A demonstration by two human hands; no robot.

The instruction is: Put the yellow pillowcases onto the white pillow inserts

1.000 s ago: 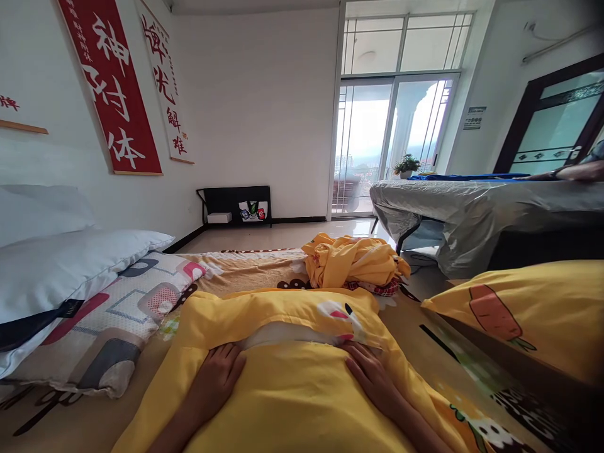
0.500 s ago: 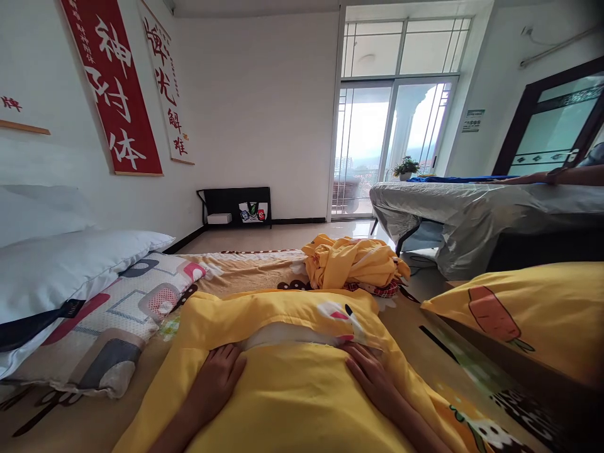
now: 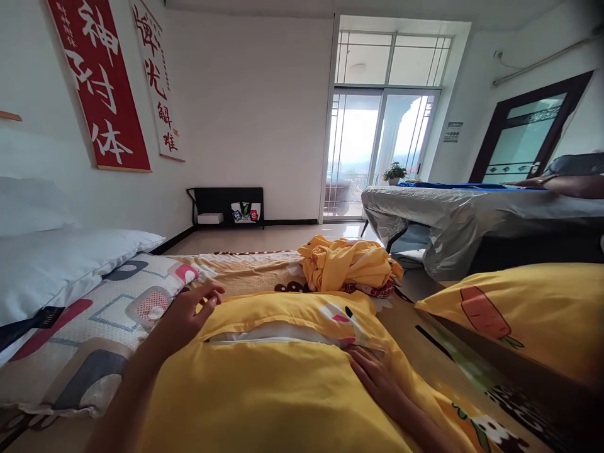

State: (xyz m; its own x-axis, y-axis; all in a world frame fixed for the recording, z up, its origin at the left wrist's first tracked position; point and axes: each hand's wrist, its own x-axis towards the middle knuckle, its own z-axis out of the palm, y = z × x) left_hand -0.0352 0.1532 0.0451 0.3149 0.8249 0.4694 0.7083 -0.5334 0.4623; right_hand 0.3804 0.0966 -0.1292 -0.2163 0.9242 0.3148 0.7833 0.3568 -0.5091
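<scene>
the person's left hand is raised at the far left corner of the yellow pillow, fingers loosely spread and slightly curled with nothing gripped between them; whether it touches the cover cannot be told. the right hand lies flat, palm down and fingers extended, on the right side of the same pillow. the pillow lies straight in front of the person on the bed mat, and a strip of white inner pillow shows through the cover's opening between the two hands. just left of it lie a patterned pillow and a white pillow. beyond it sits a crumpled yellow cloth heap. to the right rests a carrot-print pillow. another person's arm rests on a grey-covered bed, well apart.
</scene>
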